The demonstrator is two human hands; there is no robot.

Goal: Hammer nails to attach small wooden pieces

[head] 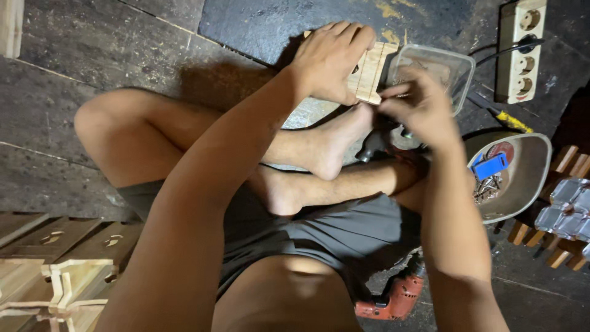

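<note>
I sit cross-legged on a dark floor. My left hand (329, 58) presses down on a pale wooden piece (370, 72) made of joined slats, just beyond my foot. My right hand (421, 104) is beside it at the piece's right edge, fingers pinched together on something small that I cannot make out. A dark tool (372, 146), seemingly a hammer head, lies under that hand by my foot.
A clear plastic tub (458, 61) sits behind my right hand. A white bowl (531, 166) holds screws and a blue item. A power strip (522, 49) lies far right, a red drill (393, 298) by my thigh, and carved wooden pieces (55, 270) at the lower left.
</note>
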